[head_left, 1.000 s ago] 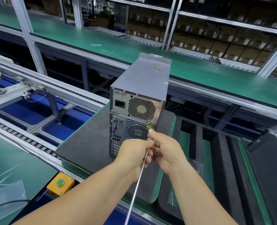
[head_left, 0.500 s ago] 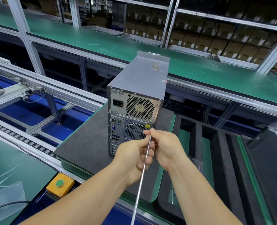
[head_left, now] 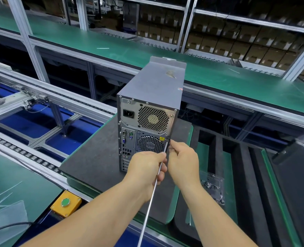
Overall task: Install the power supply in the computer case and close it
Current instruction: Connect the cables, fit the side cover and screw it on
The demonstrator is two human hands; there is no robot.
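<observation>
A grey computer case (head_left: 153,90) stands upright on a dark foam mat (head_left: 94,163), its rear panel facing me. The power supply (head_left: 147,114), with its fan grille and power socket, sits in the top of that panel. A long thin screwdriver shaft (head_left: 152,189) rises from the bottom of the view to a screw at the rear panel's right edge, beside a yellow warning sticker. My left hand (head_left: 146,168) is closed around the shaft. My right hand (head_left: 181,163) pinches the shaft near its tip, close to the screw.
A clear plastic tray with small screws (head_left: 211,186) lies to the right of my hands, in a black foam pallet. A yellow box with a green button (head_left: 65,203) sits at the lower left. Roller conveyor rails (head_left: 32,155) run on the left; a green bench (head_left: 112,50) lies behind.
The screwdriver tip and both hands have risen and moved toward the right edge of the rear panel, where the tip now meets the screw. The case has not moved.
</observation>
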